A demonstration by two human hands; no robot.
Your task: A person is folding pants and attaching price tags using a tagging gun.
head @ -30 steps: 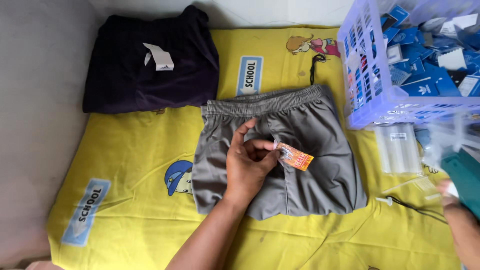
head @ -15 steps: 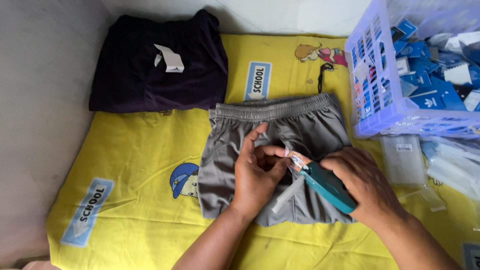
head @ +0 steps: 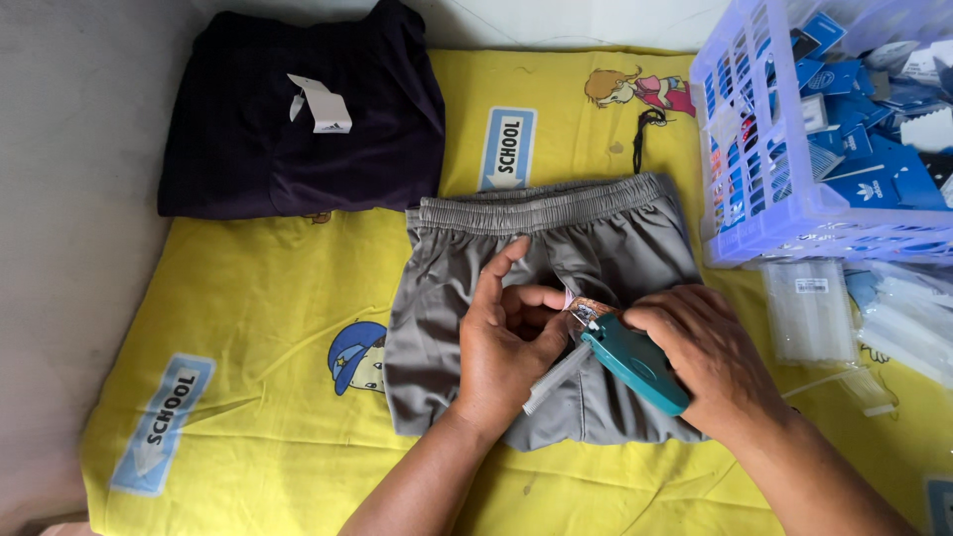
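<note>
Folded grey shorts (head: 452,298) lie on a yellow cartoon-print cloth (head: 268,347). My left hand (head: 506,342) rests on the shorts and pinches a small orange paper tag (head: 588,309) against the fabric. My right hand (head: 710,357) grips a teal tagging gun (head: 635,362), its nose pressed to the tag beside my left fingers. A clear strip of plastic fasteners (head: 556,379) sticks out under the gun.
A folded dark garment (head: 298,129) with a white tag lies at the back left. A lilac plastic basket (head: 774,213) full of blue tags stands at the right. Clear packets of fasteners (head: 809,313) lie in front of it. Grey floor borders the cloth on the left.
My right hand came in from the right edge with the teal tagging gun and brought its nose up to the tag held by my left hand.
</note>
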